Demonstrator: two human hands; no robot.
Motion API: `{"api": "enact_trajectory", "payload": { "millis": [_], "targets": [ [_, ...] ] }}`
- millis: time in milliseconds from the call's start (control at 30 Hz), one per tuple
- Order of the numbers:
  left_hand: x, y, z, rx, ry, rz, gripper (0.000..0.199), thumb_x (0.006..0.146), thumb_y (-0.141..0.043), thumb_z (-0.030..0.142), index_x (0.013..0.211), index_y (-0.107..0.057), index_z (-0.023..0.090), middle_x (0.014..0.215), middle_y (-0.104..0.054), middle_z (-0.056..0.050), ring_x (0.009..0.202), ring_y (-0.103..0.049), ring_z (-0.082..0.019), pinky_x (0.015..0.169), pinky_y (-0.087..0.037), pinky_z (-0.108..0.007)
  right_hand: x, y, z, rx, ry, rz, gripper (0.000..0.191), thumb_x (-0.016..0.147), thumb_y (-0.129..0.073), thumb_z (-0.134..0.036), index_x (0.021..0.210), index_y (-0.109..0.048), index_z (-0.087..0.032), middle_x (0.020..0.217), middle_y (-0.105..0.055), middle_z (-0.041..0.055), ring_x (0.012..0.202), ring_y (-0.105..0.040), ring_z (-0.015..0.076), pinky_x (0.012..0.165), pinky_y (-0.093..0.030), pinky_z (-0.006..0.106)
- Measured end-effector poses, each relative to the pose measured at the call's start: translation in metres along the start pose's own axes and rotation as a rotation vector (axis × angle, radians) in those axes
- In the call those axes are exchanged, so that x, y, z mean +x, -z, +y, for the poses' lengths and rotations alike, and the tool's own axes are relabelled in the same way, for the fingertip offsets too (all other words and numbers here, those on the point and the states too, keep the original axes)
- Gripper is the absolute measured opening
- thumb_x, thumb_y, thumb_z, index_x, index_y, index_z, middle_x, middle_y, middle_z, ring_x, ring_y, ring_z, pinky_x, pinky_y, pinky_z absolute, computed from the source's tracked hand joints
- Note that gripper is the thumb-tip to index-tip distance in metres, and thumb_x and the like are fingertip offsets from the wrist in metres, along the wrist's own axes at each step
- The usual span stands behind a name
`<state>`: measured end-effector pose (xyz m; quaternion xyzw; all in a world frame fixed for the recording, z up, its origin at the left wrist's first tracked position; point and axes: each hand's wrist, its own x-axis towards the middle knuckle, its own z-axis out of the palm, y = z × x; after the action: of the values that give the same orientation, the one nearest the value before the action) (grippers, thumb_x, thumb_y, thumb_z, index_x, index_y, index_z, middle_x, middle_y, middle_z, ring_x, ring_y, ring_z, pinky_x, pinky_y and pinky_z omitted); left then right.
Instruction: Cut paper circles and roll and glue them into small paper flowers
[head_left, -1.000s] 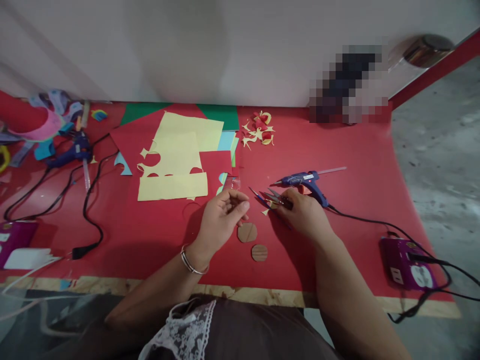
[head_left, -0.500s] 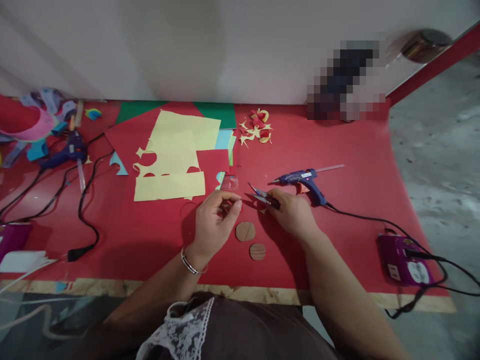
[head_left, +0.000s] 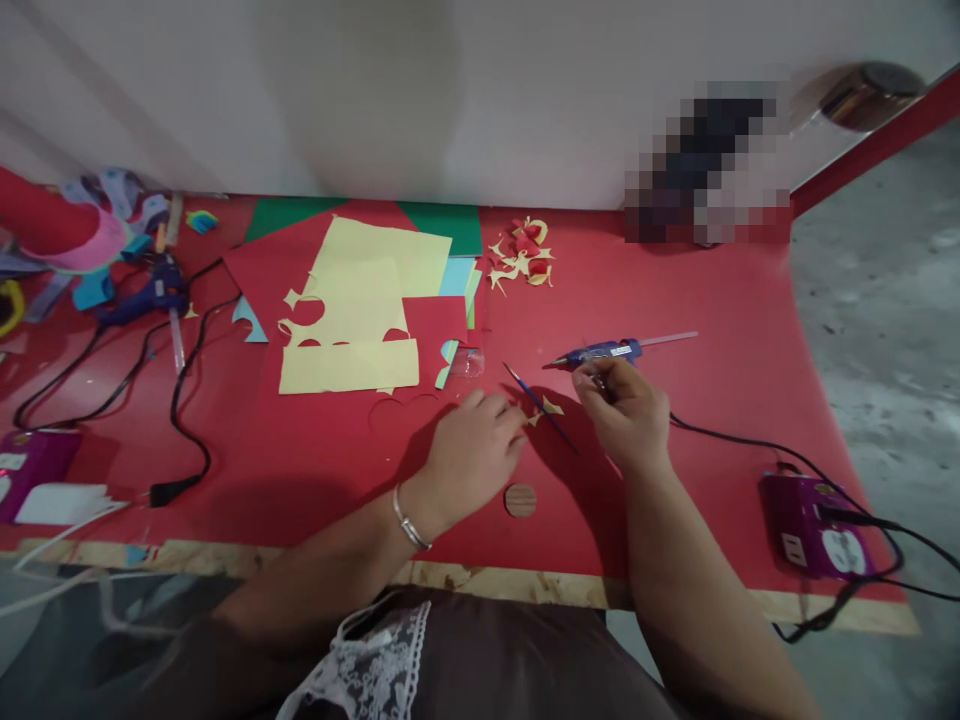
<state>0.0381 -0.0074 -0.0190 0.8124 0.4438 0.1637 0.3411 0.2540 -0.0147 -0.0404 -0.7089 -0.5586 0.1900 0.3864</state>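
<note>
My left hand [head_left: 476,450] lies palm down low over the red tabletop, its fingers stretched out and lightly bent. Whatever is beneath the palm is hidden. Just below its fingertips lies a small round wood-patterned disc [head_left: 520,500]. Between my hands a thin blue paintbrush or pencil [head_left: 541,408] rests slantwise beside pale yellow paper scraps [head_left: 547,409]. My right hand [head_left: 626,412] is closed, with a dark bit of what look like the scissors [head_left: 595,378] between thumb and fingers. It is in front of the blue glue gun [head_left: 604,351], hiding its grip.
Yellow paper sheets [head_left: 352,365] with round cutouts lie over red and green sheets at back left. Paper scraps [head_left: 525,255] are piled at the back. Another glue gun [head_left: 161,290] and cables are at left; a purple power box [head_left: 814,525] stands at right.
My right hand has moved right and up to the glue gun, and the open scissors blades no longer show. My left hand has turned palm down over where the larger disc lay.
</note>
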Motion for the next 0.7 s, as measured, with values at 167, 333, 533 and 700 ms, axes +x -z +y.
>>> {"api": "enact_trajectory", "payload": {
  "millis": [167,333,533,700],
  "targets": [
    [0.026,-0.018,0.014,0.162,0.0,-0.098,0.004,0.095,-0.069,0.018,0.094,-0.072,0.015,0.104,-0.07,-0.017,0.106,-0.061,-0.036,0.087,-0.051,-0.043,-0.001,0.003,0.005,0.071,-0.05,0.102,0.02,0.087,-0.065,-0.04,0.086,-0.072,-0.021,0.067,-0.061,-0.0019,0.058,-0.05,0.0139,0.058,-0.04,0.028],
    [0.037,-0.026,0.005,-0.005,-0.026,-0.008,0.023,0.09,-0.067,0.009,0.071,-0.061,0.02,0.078,-0.063,-0.01,0.084,-0.062,-0.028,0.077,-0.049,-0.037,-0.003,0.003,0.007,0.07,-0.042,0.101,0.019,0.087,-0.067,-0.04,0.088,-0.073,-0.022,0.065,-0.058,-0.0031,0.056,-0.046,0.0132,0.057,-0.039,0.028],
    [0.07,0.018,0.001,-0.188,-0.106,-0.273,0.035,0.076,-0.075,0.009,0.051,-0.053,0.022,0.048,-0.049,0.0,0.044,-0.034,-0.012,0.052,-0.026,-0.03,-0.006,0.003,0.002,0.06,-0.025,0.112,0.02,0.088,-0.068,-0.04,0.089,-0.074,-0.022,0.062,-0.054,-0.0047,0.055,-0.044,0.0126,0.059,-0.039,0.029],
    [0.126,0.049,-0.004,-0.416,-0.024,-0.264,0.029,0.076,-0.079,0.005,0.055,-0.065,0.019,0.056,-0.057,-0.001,0.053,-0.043,-0.012,0.058,-0.027,-0.03,-0.004,0.004,0.001,0.095,-0.049,0.173,0.02,0.088,-0.065,-0.041,0.085,-0.071,-0.022,0.061,-0.052,-0.0044,0.056,-0.043,0.0129,0.057,-0.036,0.027]
  ]
}}
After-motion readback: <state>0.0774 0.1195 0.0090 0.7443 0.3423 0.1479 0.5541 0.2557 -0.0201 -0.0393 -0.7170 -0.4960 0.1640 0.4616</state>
